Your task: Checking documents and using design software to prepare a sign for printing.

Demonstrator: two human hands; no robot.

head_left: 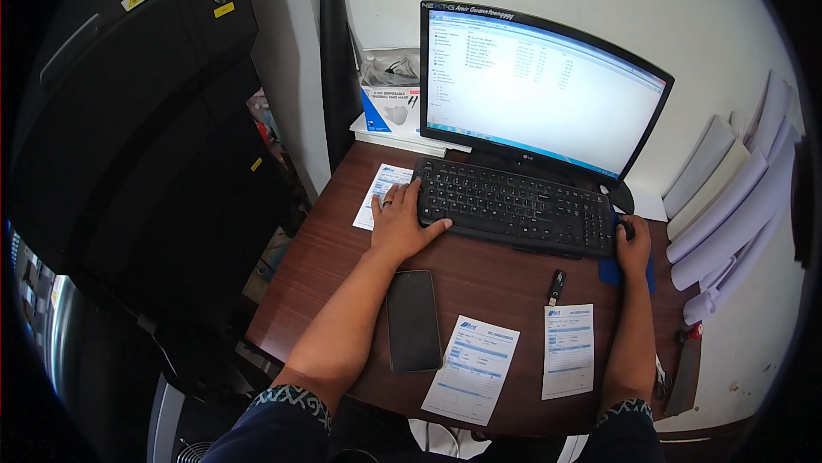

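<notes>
one keyboard [516, 204], one mouse [627, 227], three paper slips [472, 370]

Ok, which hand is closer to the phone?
Left. The left hand rests at the keyboard's left end, just above the phone. The right hand is on the mouse, far across the desk.

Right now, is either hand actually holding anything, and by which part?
The right hand covers a mouse from above, gripping its body. The left hand holds nothing; it rests on the left end of the keyboard.
</notes>
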